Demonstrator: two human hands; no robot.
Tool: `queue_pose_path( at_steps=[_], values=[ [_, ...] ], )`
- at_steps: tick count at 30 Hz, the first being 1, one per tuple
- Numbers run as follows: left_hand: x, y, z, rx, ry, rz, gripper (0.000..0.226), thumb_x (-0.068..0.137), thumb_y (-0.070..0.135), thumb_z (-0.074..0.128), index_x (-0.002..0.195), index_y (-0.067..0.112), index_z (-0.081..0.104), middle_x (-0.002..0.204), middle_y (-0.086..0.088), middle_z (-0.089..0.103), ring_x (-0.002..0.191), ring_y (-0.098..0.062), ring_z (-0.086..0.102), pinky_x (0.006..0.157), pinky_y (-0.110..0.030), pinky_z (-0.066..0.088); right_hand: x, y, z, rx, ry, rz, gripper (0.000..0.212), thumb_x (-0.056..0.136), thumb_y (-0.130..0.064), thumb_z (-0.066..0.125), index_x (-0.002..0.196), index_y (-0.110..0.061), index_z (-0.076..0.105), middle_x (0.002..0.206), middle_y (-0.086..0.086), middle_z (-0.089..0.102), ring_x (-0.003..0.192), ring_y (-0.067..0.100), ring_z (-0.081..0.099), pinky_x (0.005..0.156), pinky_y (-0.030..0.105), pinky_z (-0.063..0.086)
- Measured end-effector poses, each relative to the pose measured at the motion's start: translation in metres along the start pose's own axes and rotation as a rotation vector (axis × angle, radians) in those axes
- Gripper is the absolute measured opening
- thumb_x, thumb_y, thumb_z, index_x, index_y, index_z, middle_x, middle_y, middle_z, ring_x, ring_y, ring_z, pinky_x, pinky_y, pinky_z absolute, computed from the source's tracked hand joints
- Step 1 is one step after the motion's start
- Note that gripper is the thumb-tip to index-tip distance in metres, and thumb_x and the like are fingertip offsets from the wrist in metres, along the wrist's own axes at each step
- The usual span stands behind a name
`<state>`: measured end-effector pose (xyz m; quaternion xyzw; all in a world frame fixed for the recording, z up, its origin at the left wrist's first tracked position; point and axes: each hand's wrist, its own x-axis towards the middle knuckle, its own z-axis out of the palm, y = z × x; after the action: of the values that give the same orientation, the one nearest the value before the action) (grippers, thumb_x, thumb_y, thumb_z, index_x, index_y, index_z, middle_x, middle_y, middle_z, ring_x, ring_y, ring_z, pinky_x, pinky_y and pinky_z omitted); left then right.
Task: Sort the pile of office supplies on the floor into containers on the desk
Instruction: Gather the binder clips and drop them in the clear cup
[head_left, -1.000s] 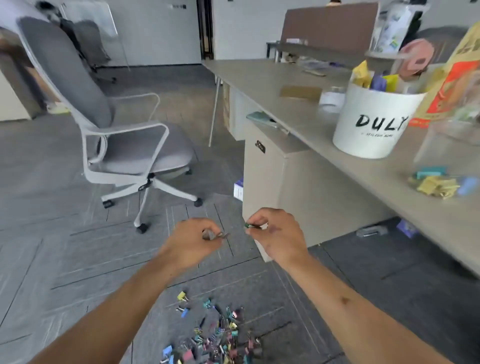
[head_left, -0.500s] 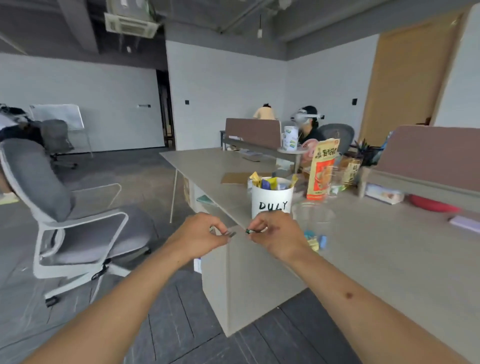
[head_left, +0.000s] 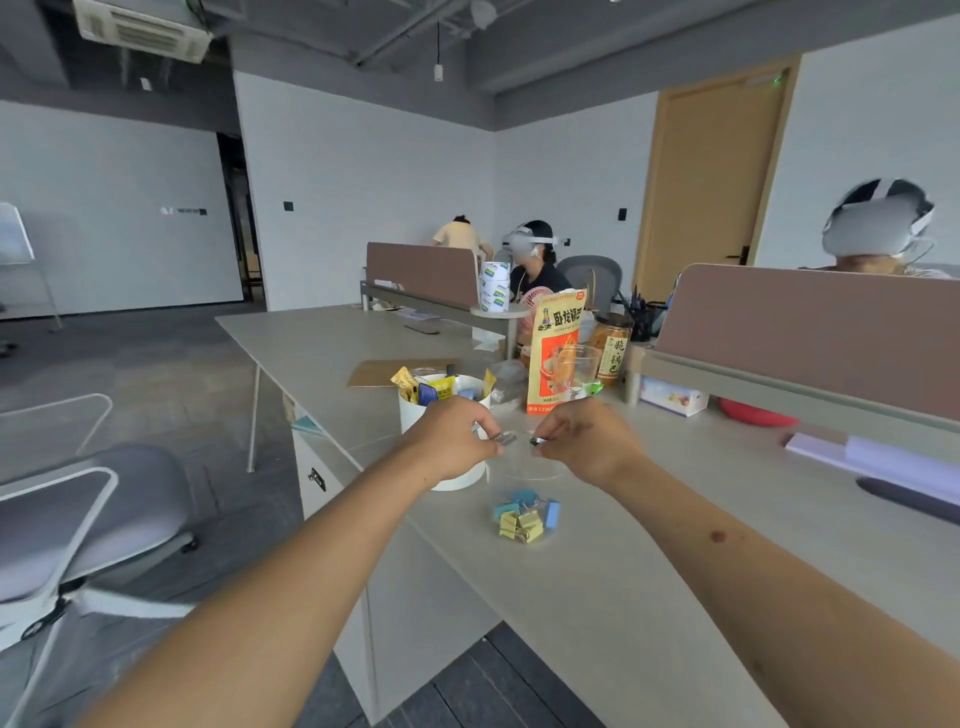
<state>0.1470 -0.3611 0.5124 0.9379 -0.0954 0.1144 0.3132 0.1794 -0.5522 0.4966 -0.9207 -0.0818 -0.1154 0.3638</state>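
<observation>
Both my hands are raised over the beige desk (head_left: 649, 582). My left hand (head_left: 449, 441) pinches a small grey binder clip (head_left: 503, 438). My right hand (head_left: 587, 441) pinches a small dark clip (head_left: 536, 441). Both clips hang just above the rim of a clear plastic cup (head_left: 527, 483), which holds several blue and yellow binder clips (head_left: 525, 517) at its bottom. A white bucket (head_left: 415, 410) stuffed with coloured packets stands right behind my left hand. The pile on the floor is out of view.
An orange snack bag (head_left: 553, 353), a second clear cup (head_left: 582, 369) and a jar (head_left: 612, 343) stand behind the cups. Brown desk dividers (head_left: 810, 327) run along the back, with people seated beyond. A grey office chair (head_left: 57, 519) stands at the left.
My view has risen from the floor pile to the desk. Both hands, each still pinching a clip, have moved up and forward to above the clear cup.
</observation>
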Motion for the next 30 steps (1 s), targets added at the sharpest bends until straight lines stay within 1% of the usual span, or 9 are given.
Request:
queue_pose_path(
  at_steps=[2, 7, 10, 12, 14, 19, 23, 27, 30],
  values=[
    [0.009, -0.002, 0.009, 0.008, -0.016, 0.010, 0.016, 0.086, 0.030, 0.072, 0.099, 0.021, 0.071, 0.080, 0.008, 0.049, 0.072, -0.009, 0.047, 0.052, -0.016, 0.029, 0.005, 0.008, 0.000, -0.026, -0.015, 0.026, 0.010, 0.072, -0.032, 0.081, 0.073, -0.033, 0.070, 0.085, -0.009, 0.067, 0.080, 0.013, 0.062, 0.069, 0.026, 0.048],
    [0.025, -0.009, 0.027, 0.037, -0.040, 0.000, 0.013, 0.084, 0.032, 0.073, 0.095, 0.026, 0.071, 0.100, 0.006, 0.060, 0.090, -0.012, 0.051, 0.072, -0.024, 0.038, 0.009, 0.026, 0.002, 0.006, -0.018, 0.043, 0.010, 0.072, -0.035, 0.081, 0.077, -0.036, 0.072, 0.091, -0.012, 0.067, 0.086, 0.009, 0.061, 0.079, 0.028, 0.053],
    [0.032, -0.008, 0.033, 0.077, -0.069, 0.002, 0.017, 0.082, 0.033, 0.074, 0.097, 0.024, 0.074, 0.106, 0.004, 0.064, 0.088, -0.013, 0.055, 0.073, -0.025, 0.043, 0.009, 0.033, 0.001, 0.017, -0.013, 0.022, 0.008, 0.076, -0.035, 0.079, 0.082, -0.034, 0.073, 0.087, -0.014, 0.067, 0.084, 0.008, 0.061, 0.076, 0.028, 0.052],
    [0.036, -0.007, 0.036, 0.104, -0.099, 0.002, 0.016, 0.082, 0.033, 0.074, 0.097, 0.027, 0.074, 0.112, 0.004, 0.066, 0.089, -0.014, 0.061, 0.078, -0.029, 0.051, 0.007, 0.036, 0.000, 0.043, 0.011, -0.002, 0.008, 0.077, -0.036, 0.078, 0.081, -0.032, 0.072, 0.082, -0.014, 0.067, 0.078, 0.007, 0.060, 0.068, 0.025, 0.047],
    [0.040, -0.006, 0.039, 0.105, -0.108, 0.009, 0.017, 0.081, 0.032, 0.075, 0.097, 0.028, 0.072, 0.118, 0.004, 0.064, 0.095, -0.012, 0.060, 0.084, -0.029, 0.051, 0.006, 0.040, -0.001, 0.052, 0.036, -0.024, 0.008, 0.078, -0.036, 0.078, 0.079, -0.030, 0.072, 0.079, -0.012, 0.066, 0.073, 0.007, 0.059, 0.064, 0.025, 0.044],
    [0.052, 0.007, 0.043, 0.047, -0.093, 0.018, 0.021, 0.079, 0.029, 0.078, 0.096, 0.027, 0.066, 0.117, 0.003, 0.057, 0.097, -0.012, 0.053, 0.079, -0.027, 0.047, 0.007, 0.044, -0.009, 0.096, 0.062, -0.054, 0.012, 0.078, -0.034, 0.077, 0.071, -0.028, 0.069, 0.071, -0.005, 0.068, 0.064, 0.013, 0.061, 0.062, 0.031, 0.050],
    [0.062, 0.022, 0.051, 0.130, -0.202, 0.026, 0.037, 0.079, 0.022, 0.078, 0.107, 0.027, 0.054, 0.107, -0.002, 0.056, 0.084, -0.015, 0.052, 0.059, -0.025, 0.039, 0.008, 0.045, -0.020, 0.114, 0.070, -0.060, 0.014, 0.080, -0.032, 0.077, 0.071, -0.025, 0.069, 0.064, -0.004, 0.062, 0.057, 0.013, 0.055, 0.057, 0.025, 0.042],
    [0.066, 0.028, 0.062, 0.226, -0.344, 0.046, 0.051, 0.081, 0.011, 0.071, 0.124, 0.026, 0.048, 0.121, -0.003, 0.053, 0.097, -0.018, 0.051, 0.071, -0.026, 0.041, 0.009, 0.050, -0.028, 0.098, 0.072, -0.028, 0.015, 0.079, -0.035, 0.077, 0.072, -0.025, 0.068, 0.066, -0.004, 0.060, 0.058, 0.013, 0.054, 0.056, 0.026, 0.043],
    [0.065, 0.025, 0.065, 0.196, -0.379, 0.047, 0.047, 0.081, 0.008, 0.069, 0.123, 0.024, 0.053, 0.117, 0.001, 0.057, 0.093, -0.015, 0.053, 0.072, -0.022, 0.042, 0.006, 0.050, -0.029, 0.124, 0.053, -0.010, 0.016, 0.079, -0.035, 0.078, 0.073, -0.022, 0.069, 0.062, -0.004, 0.058, 0.056, 0.013, 0.052, 0.055, 0.025, 0.041]
  ],
)
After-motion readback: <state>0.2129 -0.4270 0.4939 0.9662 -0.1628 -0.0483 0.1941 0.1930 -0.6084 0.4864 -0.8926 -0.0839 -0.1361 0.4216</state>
